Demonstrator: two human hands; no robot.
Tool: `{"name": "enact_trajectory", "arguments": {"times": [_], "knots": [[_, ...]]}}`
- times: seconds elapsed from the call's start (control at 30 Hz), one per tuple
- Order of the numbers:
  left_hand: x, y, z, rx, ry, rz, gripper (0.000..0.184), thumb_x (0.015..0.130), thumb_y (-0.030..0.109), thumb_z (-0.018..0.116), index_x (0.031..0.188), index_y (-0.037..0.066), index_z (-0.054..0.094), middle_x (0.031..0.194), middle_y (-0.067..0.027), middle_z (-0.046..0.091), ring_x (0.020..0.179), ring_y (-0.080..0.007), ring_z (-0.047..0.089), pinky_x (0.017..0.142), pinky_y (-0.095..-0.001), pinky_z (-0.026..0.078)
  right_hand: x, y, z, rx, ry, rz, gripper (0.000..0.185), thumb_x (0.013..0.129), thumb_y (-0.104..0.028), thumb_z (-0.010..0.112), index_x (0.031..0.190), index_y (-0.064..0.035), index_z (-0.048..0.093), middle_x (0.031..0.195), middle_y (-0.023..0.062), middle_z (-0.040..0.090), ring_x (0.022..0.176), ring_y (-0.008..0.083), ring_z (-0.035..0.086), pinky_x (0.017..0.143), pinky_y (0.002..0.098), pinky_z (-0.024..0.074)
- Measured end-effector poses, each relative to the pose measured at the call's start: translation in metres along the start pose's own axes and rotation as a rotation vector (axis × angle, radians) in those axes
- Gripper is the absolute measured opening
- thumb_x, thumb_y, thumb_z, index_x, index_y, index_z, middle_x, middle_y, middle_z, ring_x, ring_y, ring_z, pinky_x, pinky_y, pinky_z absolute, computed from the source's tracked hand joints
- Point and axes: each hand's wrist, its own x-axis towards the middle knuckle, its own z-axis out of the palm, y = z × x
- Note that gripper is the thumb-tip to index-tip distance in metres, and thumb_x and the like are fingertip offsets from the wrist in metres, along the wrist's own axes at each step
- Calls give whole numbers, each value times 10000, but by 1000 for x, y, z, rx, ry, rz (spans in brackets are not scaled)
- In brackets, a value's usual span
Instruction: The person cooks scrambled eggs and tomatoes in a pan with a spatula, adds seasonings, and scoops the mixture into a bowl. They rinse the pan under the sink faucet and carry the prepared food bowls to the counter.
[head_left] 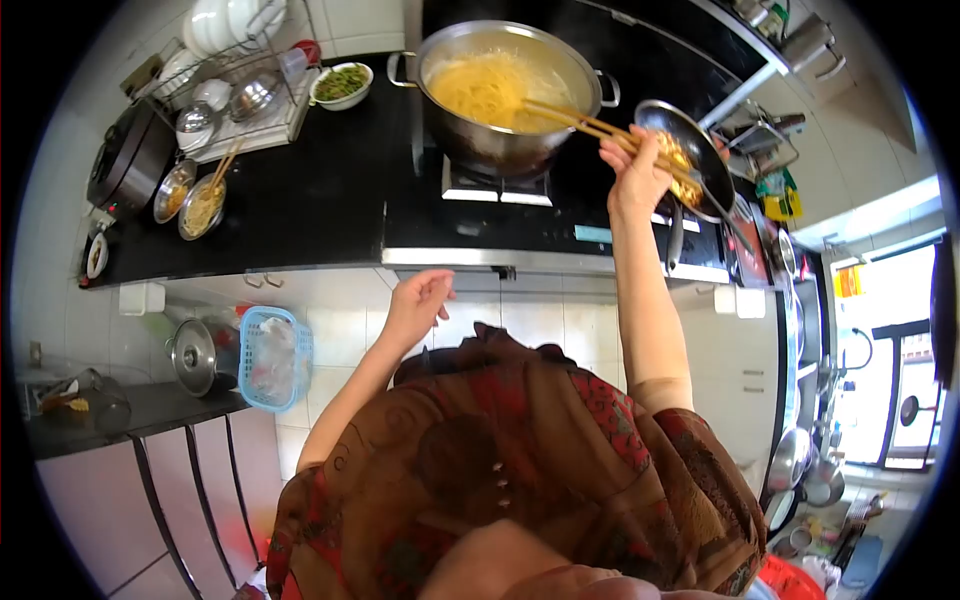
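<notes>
My right hand (pixel 638 175) is closed around a pair of long wooden chopsticks (pixel 590 124), whose tips reach into the noodles (pixel 490 88). The noodles lie in a large steel pot (pixel 500 148) on the stove. Just right of my right hand, a dark frying pan (pixel 718 170) holds chopped yellow-brown food (pixel 683 188), with a metal utensil resting in it. My left hand (pixel 424 300) hangs in front of the counter edge, touching nothing visible, its fingers loosely curled but apart.
A white bowl of green vegetables (pixel 341 86) stands left of the pot. Farther left are a noodle bowl with chopsticks (pixel 204 208), a smaller metal bowl (pixel 175 190), a dish rack (pixel 248 115) and a dark cooker (pixel 128 165). A blue basket (pixel 272 398) sits at lower left.
</notes>
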Motion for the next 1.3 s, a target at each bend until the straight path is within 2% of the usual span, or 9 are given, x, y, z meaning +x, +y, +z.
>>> {"name": "enact_trajectory", "arguments": {"times": [0.2, 0.27, 0.43, 0.47, 0.73, 0.83, 0.93, 1.13, 1.3], "knots": [[50, -91, 29, -13, -194, -358, 348, 924, 289, 553, 1104, -8, 575, 888, -87, 649, 636, -132, 609, 504, -238, 478, -4, -37, 18, -446, -525, -99, 347, 897, -173, 617, 1133, 76, 566, 833, 127, 671, 666, 153, 662, 566, 237, 550], [72, -110, 47, -103, -304, -488, 486, 922, 308, 568, 1268, -19, 470, 1020, -127, 616, 797, -188, 634, 629, -304, 527, -14, -46, 12, -632, -635, -101, 445, 889, -188, 638, 1240, 55, 512, 922, 119, 658, 738, 157, 661, 608, 254, 556], [117, -175, 89, -305, -319, -595, 579, 881, 311, 636, 1300, 4, 380, 1177, -158, 516, 935, -262, 619, 738, -380, 547, -104, -66, -43, -1184, -527, -144, 409, 850, -119, 651, 1208, 39, 530, 813, 110, 655, 638, 125, 643, 538, 264, 502], [119, -179, 94, -340, -289, -619, 564, 878, 308, 642, 1283, 9, 387, 1196, -163, 500, 955, -272, 611, 751, -391, 544, -126, -72, -52, -1175, -540, -85, 350, 785, -107, 671, 1097, 33, 596, 842, 189, 651, 637, 277, 645, 604, 355, 507], [132, -202, 126, -515, -244, -682, 564, 870, 301, 653, 1282, 25, 384, 1259, -189, 446, 1023, -320, 584, 806, -433, 531, -184, -94, -107, -1089, -841, 268, 297, 831, -133, 628, 1080, 26, 609, 874, 201, 647, 778, 352, 634, 701, 387, 517], [131, -202, 128, -536, -172, -666, 572, 877, 305, 641, 1298, 30, 369, 1268, -204, 447, 1038, -330, 579, 832, -445, 523, -174, -88, -136, -1087, -864, 97, 283, 838, -79, 626, 1106, 11, 618, 876, 165, 663, 674, 226, 654, 596, 294, 525], [128, -207, 129, -526, -105, -703, 467, 862, 287, 666, 1196, 49, 444, 1181, -180, 541, 964, -318, 614, 763, -428, 543, -143, -128, -164, -1078, -820, 100, 268, 841, -74, 622, 1097, 7, 626, 862, 161, 665, 665, 218, 657, 600, 288, 524], [97, -172, 133, -608, -148, -753, 351, 865, 265, 658, 1107, 54, 515, 1076, -139, 615, 925, -277, 626, 756, -368, 533, -14, -185, -311, -1014, -114, 186, 280, 897, -192, 610, 1050, 41, 643, 755, 102, 675, 570, 151, 630, 515, 242, 475], [86, -146, 160, -672, 174, -610, 253, 858, 252, 664, 1008, 61, 594, 969, -97, 650, 875, -219, 624, 772, -334, 519, 74, -132, -407, -1159, -85, 116, 407, 861, -244, 653, 1153, 31, 585, 802, 151, 675, 657, 218, 649, 608, 302, 503]]}}
